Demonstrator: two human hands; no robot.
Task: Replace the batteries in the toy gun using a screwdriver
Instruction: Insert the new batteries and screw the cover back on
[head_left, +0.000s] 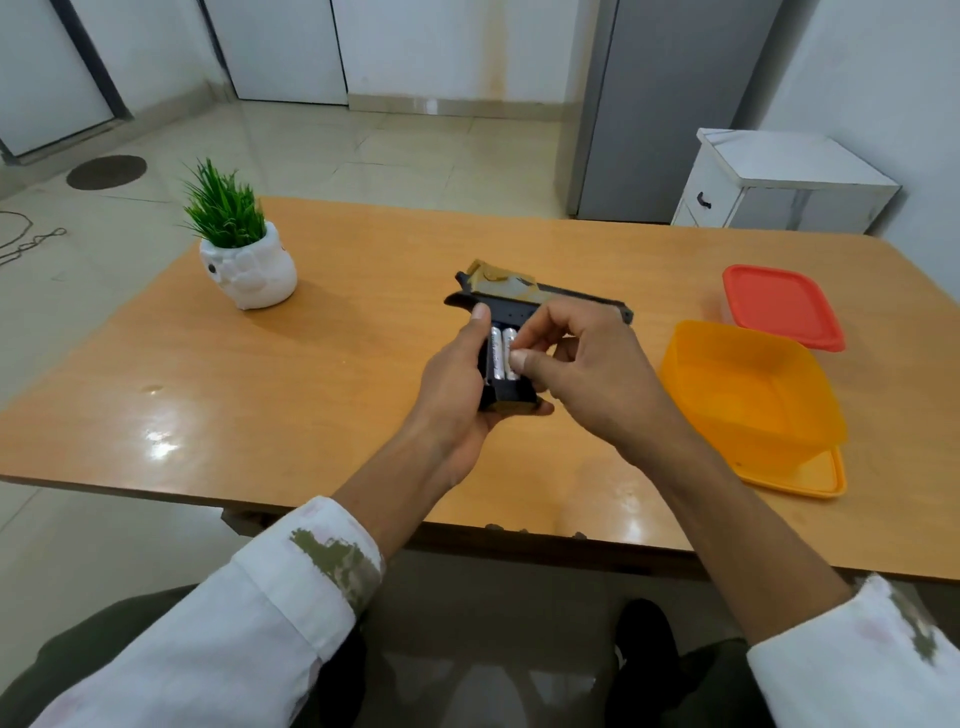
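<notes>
A black toy gun with tan tape on its top is held above the middle of the table, grip toward me. My left hand grips the gun's handle from the left and below. The battery compartment in the handle lies open, with two silver batteries side by side in it. My right hand pinches the right battery with thumb and fingertips. No screwdriver and no compartment cover show in view.
An orange plastic box sits on its lid at the right, with a red-lidded box behind it. A potted green plant stands at the back left of the wooden table. A white cabinet stands beyond the table's far right corner.
</notes>
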